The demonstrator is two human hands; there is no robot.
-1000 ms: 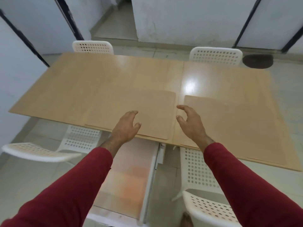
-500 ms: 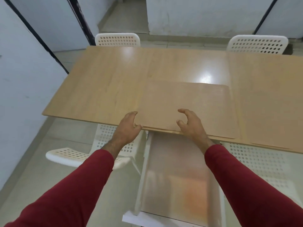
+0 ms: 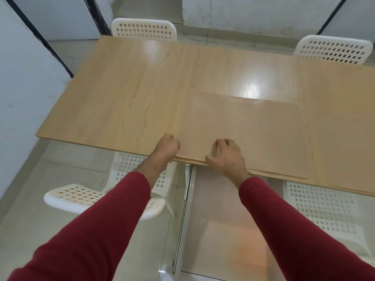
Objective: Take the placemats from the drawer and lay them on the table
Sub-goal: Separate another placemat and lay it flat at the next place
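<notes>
Four white perforated chairs point(image 3: 143, 31) ring it — two far point(image 3: 332, 50), two near point(image 3: 105, 197), pale tiled floor point(image 3: 67, 171) beneath

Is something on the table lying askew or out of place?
The placemat under both hands overhangs the table's near edge slightly, above the open drawer. Nothing is spilled or damaged.

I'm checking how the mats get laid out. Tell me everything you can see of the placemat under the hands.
The placemat is a thin, tan rectangle with rounded corners and a fine textured surface, close in colour to the wooden table. It lies flat at the table's near edge, above the open drawer. More thin edges show beneath it, so it seems to top a small stack. The left hand meets its near-left corner; the right hand pinches its near edge.
</notes>
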